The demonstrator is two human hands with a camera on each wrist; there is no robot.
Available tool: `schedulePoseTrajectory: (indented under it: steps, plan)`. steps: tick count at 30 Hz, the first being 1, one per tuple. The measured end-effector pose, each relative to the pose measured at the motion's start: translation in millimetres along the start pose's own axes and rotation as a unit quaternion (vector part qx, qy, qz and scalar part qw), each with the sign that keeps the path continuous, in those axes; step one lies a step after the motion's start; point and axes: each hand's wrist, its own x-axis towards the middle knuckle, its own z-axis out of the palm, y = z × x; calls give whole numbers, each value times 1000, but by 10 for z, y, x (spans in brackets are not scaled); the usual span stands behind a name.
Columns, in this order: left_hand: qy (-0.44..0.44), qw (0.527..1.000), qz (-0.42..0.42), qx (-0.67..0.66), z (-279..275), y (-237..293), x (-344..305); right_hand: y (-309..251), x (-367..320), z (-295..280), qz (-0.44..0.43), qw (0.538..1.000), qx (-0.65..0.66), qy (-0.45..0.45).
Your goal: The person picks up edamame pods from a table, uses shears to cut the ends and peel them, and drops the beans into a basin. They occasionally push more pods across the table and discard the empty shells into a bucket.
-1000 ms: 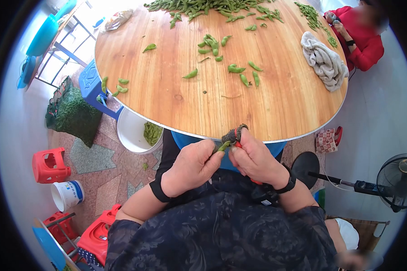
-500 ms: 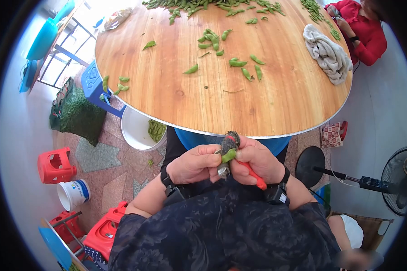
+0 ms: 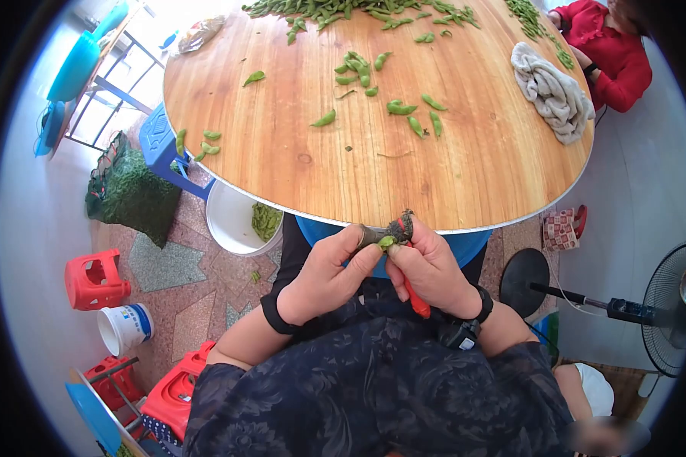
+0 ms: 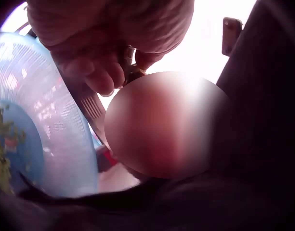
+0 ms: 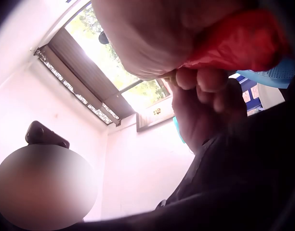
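At the table's near edge my two hands meet around a green soybean pod (image 3: pixel 387 241). The left hand (image 3: pixel 320 266) pinches the pod between thumb and fingers. My right hand (image 3: pixel 433 265) grips a tool with a red handle (image 3: pixel 417 301) and a dark, rough, cloth-like end (image 3: pixel 401 225). A grey-brown part of the tool (image 3: pixel 370 236) reaches over to the left fingers; its working tip is hidden. In the right wrist view the red handle (image 5: pixel 243 43) lies under the palm. A blue basin (image 4: pixel 72 125) holding green pods sits below the hands.
Loose pods (image 3: pixel 358 68) and a larger pod heap (image 3: pixel 335 7) lie on the round wooden table (image 3: pixel 259 160). A grey cloth (image 3: pixel 552 95) is at its right side, near a person in red (image 3: pixel 617 65). A white bucket (image 3: pixel 229 236) and a fan (image 3: pixel 667 308) stand below.
The tool has turned from tip toward my body to pointing leftward. Both hands have risen slightly toward the table edge, and less of the pod shows between the fingers.
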Motion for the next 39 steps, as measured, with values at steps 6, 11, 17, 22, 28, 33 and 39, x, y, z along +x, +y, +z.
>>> schedulePoseTrajectory:
  steps: [6,11,17,22,28,33,39]
  plan:
    - [-100,901,-215,-364,-75,-103,-20,-167,-42,-66,135,979,146,-48]
    - [-112,941,-229,-222,-75,-81,-51,47,-76,-133,-2,982,-187,17]
    - [-111,977,-170,-65,-47,-20,-15,-36,-69,-142,-35,958,-284,32]
    - [-114,949,-210,-208,37,3,38,35,-109,-65,-127,931,-328,101]
    - [-115,954,-151,-232,163,-226,116,87,-113,-120,-305,812,-483,118]
    - [-135,973,-132,-133,188,11,125,-119,-142,-193,-308,837,-411,190]
    - [-134,972,-145,-129,167,51,158,-302,-179,-325,-48,982,-119,137]
